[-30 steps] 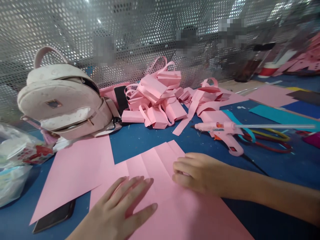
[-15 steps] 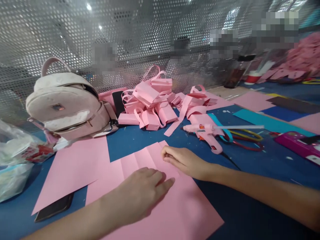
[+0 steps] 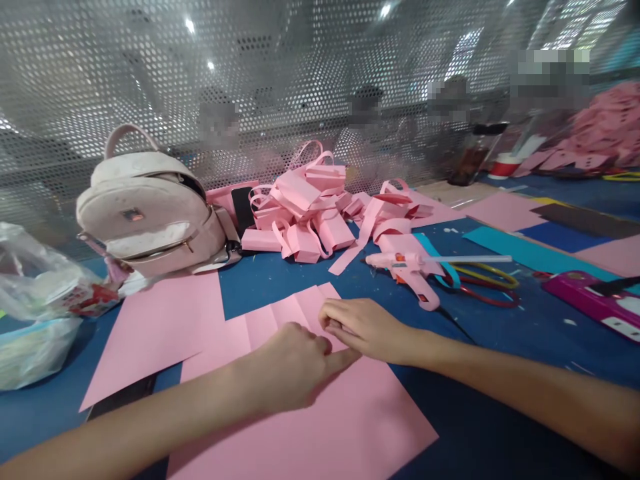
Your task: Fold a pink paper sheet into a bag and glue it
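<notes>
A large pink paper sheet (image 3: 350, 427) with several parallel creases lies on the blue table in front of me. My left hand (image 3: 295, 367) rests on its middle, index finger stretched toward my right hand and the other fingers curled under; what they hold, if anything, is hidden. My right hand (image 3: 357, 327) is closed at the sheet's right edge, fingers curled in, and I cannot make out what is inside them. The two hands nearly meet. Another pink sheet (image 3: 155, 327) lies to the left, partly over a dark flat object (image 3: 120, 398).
Behind the sheet sit a pale backpack (image 3: 150, 220) and a pile of folded pink paper pieces (image 3: 300, 207). A pink glue gun (image 3: 407, 267), scissors (image 3: 485, 273) and a magenta power strip (image 3: 590, 297) lie right. Plastic bags (image 3: 40, 333) are at left.
My left hand has moved slightly up, its index finger now reaching closer to my right hand, and its other fingers are more curled. The view has shifted a little.
</notes>
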`<state>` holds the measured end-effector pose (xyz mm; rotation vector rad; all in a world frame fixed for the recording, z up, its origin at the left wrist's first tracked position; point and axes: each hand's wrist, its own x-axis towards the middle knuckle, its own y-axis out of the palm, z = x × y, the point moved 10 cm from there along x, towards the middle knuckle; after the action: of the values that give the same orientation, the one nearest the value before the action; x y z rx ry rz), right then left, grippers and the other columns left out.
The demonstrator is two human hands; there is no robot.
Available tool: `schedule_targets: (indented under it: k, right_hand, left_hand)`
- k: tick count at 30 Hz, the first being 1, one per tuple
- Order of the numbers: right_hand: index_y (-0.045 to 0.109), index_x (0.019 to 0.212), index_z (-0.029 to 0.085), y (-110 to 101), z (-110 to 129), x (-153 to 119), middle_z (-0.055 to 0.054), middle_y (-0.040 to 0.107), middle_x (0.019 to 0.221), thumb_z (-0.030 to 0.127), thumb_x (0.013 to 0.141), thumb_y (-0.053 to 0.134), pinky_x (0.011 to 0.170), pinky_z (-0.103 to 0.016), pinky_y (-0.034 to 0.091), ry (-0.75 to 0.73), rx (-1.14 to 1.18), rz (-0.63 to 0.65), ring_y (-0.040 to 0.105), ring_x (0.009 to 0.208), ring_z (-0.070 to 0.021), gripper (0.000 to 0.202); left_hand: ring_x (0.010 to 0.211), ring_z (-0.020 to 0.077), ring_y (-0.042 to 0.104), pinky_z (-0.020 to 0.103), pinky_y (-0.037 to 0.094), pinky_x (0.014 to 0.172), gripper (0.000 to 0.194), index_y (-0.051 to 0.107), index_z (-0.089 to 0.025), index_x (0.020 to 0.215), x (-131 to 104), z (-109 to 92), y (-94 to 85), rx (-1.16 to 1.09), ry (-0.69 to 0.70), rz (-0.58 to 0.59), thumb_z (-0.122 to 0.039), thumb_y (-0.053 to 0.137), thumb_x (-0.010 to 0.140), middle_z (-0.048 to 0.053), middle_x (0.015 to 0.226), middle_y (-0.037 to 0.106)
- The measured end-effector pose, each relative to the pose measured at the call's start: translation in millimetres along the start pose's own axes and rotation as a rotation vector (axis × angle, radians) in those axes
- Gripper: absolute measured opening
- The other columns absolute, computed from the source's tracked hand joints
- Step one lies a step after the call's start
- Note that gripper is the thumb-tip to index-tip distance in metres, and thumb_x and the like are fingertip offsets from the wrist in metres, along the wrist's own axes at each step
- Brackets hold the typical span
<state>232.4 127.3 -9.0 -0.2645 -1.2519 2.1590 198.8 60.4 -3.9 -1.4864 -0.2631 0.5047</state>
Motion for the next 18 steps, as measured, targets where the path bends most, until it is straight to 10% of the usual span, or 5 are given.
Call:
schedule_targets:
  k: [8,18]
  right_hand:
    - [0.053,0.09,0.02,3,5,0,-0.001,0.063,0.086,0.02,0.095,0.045,0.063,-0.028,0.032,-0.044,-0.091,-0.002,0.053,0.068,-0.0152,0.009]
    - [0.052,0.09,0.022,4,5,1,0.0,0.062,0.084,0.018,0.095,0.047,0.064,-0.026,0.035,-0.051,-0.126,-0.021,0.056,0.069,-0.0152,0.008]
  left_hand:
    - [0.09,0.0216,0.063,0.038,0.053,0.074,0.034,0.051,-0.019,0.137,-86,3,4.2,-0.043,-0.108,-0.277,-0.016,0.044,0.104,0.009,0.123,0.065]
    - [0.081,0.019,0.058,0.03,0.052,0.07,0.048,0.056,-0.025,0.14,-197,1,21.1,-0.169,-0.377,-0.379,-0.015,0.024,0.105,0.009,0.093,0.061]
